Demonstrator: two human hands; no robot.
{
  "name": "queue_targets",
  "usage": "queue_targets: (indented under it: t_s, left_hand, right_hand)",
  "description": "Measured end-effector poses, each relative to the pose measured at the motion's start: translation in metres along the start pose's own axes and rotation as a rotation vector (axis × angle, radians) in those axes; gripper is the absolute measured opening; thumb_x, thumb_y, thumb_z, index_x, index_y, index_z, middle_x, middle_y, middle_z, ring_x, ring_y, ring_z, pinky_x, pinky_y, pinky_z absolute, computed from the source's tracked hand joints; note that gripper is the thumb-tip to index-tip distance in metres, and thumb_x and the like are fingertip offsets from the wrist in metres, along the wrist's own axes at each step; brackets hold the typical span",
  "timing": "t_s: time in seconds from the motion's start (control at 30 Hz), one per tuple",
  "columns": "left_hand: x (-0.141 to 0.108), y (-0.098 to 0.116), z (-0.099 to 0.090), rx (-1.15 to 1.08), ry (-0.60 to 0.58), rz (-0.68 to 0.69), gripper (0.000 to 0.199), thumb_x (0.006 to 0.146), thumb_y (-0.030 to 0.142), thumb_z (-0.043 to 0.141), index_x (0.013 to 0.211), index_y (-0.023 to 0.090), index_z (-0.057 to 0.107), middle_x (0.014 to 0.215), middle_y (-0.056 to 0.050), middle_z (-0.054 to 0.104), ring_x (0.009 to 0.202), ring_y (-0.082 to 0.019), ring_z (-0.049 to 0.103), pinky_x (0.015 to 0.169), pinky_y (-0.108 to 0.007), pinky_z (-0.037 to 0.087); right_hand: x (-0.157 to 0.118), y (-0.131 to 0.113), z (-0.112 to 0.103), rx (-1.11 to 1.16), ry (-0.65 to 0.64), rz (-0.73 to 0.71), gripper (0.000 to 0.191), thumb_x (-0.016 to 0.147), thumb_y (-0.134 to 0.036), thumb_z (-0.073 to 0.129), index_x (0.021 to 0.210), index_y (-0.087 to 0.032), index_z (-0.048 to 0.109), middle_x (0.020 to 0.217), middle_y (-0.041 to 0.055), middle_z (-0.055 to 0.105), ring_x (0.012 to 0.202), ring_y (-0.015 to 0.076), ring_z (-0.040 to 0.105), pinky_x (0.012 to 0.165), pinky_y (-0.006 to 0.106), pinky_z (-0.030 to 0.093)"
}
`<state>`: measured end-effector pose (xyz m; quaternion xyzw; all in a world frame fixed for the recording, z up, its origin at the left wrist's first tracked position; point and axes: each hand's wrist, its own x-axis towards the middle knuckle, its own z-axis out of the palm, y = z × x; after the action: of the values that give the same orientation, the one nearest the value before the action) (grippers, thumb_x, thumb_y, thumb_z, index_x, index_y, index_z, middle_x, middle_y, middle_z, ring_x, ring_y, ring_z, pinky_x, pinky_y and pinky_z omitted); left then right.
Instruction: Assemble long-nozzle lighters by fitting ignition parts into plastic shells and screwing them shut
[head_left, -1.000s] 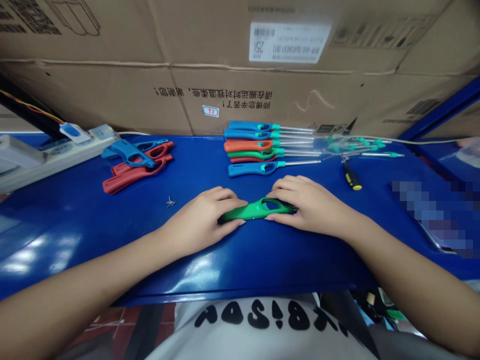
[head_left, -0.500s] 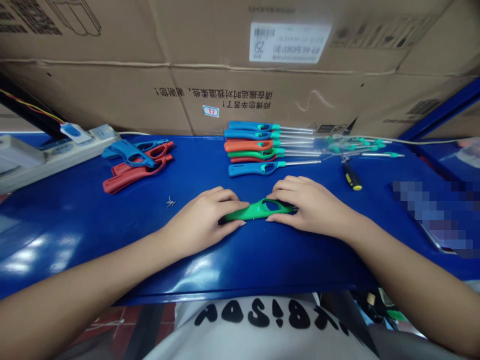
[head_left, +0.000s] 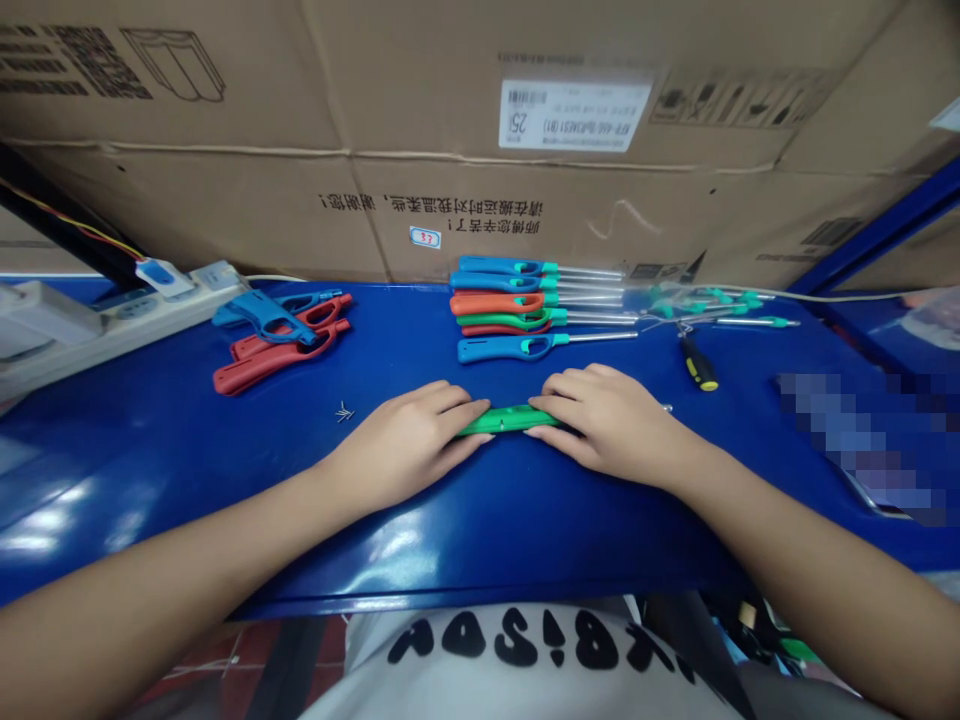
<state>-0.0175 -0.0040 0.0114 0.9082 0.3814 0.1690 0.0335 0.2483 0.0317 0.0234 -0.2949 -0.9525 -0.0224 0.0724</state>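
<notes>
A green lighter body (head_left: 511, 419) is held level just above the blue table, its narrow edge turned up. My left hand (head_left: 420, 440) pinches its left end between thumb and fingers. On the right end, my right hand (head_left: 604, 420) is closed in the same way, and a bit of metal tip shows beyond the knuckles. Several small screws (head_left: 344, 412) lie left of my left hand. Behind the hands, a row of assembled lighters (head_left: 510, 348) in blue, orange, red and green points its metal rods to the right.
Blue and red handle shells (head_left: 274, 365) are piled at the left near a power strip (head_left: 150, 325). A black and yellow screwdriver (head_left: 699, 365) lies right, below metal rods with green ends (head_left: 720, 303). A large cardboard box (head_left: 420, 120) stands behind the table (head_left: 480, 540).
The green lighter body has rolled between my hands, so its narrow edge now faces up and the trigger opening no longer shows. The whole view has shifted slightly.
</notes>
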Motion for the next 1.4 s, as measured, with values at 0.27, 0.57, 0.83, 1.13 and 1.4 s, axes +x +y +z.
queue_targets:
  t_s: [0.27, 0.57, 0.83, 1.13, 1.4]
  left_hand:
    - [0.002, 0.001, -0.003, -0.04, -0.01, -0.009, 0.027, 0.104, 0.031, 0.046, 0.113, 0.012, 0.064, 0.103, -0.01, 0.069, 0.094, -0.023, 0.065, 0.085, -0.038, 0.056]
    - [0.003, -0.002, -0.008, -0.069, 0.071, -0.047, 0.026, 0.104, 0.032, 0.047, 0.111, 0.015, 0.064, 0.104, -0.01, 0.07, 0.095, -0.024, 0.065, 0.085, -0.037, 0.055]
    - [0.006, -0.009, -0.012, -0.164, 0.133, -0.142, 0.037, 0.101, 0.044, 0.053, 0.126, 0.019, 0.06, 0.111, -0.008, 0.07, 0.089, -0.02, 0.069, 0.08, -0.032, 0.055]
    - [0.007, -0.016, -0.013, -0.073, 0.046, -0.048, 0.039, 0.101, 0.047, 0.052, 0.124, 0.017, 0.062, 0.101, -0.008, 0.069, 0.086, -0.021, 0.068, 0.075, -0.032, 0.053]
    - [0.006, -0.014, -0.015, -0.21, 0.014, -0.04, 0.037, 0.103, 0.046, 0.047, 0.1, 0.014, 0.066, 0.089, -0.004, 0.071, 0.079, -0.018, 0.069, 0.072, -0.028, 0.05]
  right_hand:
    - [0.0, -0.001, 0.0, 0.007, -0.015, 0.049, 0.048, 0.107, -0.045, 0.034, 0.099, -0.017, 0.073, 0.091, 0.0055, 0.071, 0.072, 0.0172, 0.061, 0.069, 0.032, 0.035]
    - [-0.002, 0.006, -0.012, 0.151, 0.079, 0.103, 0.031, 0.102, -0.043, 0.049, 0.102, -0.021, 0.07, 0.093, 0.0037, 0.074, 0.084, 0.0188, 0.068, 0.072, 0.03, 0.041]
    - [0.0, 0.005, -0.012, 0.048, -0.051, 0.252, 0.034, 0.104, -0.042, 0.039, 0.091, -0.019, 0.061, 0.086, 0.0051, 0.07, 0.071, 0.0203, 0.063, 0.061, 0.031, 0.03]
    - [0.0, 0.013, -0.012, 0.312, -0.135, 0.255, 0.044, 0.107, -0.039, 0.028, 0.077, -0.02, 0.053, 0.078, 0.0036, 0.064, 0.069, 0.017, 0.055, 0.063, 0.029, 0.032]
    - [0.0, 0.012, -0.003, 0.499, 0.031, 0.055, 0.032, 0.106, -0.039, 0.039, 0.113, -0.019, 0.062, 0.109, 0.0084, 0.067, 0.099, 0.021, 0.063, 0.084, 0.033, 0.047]
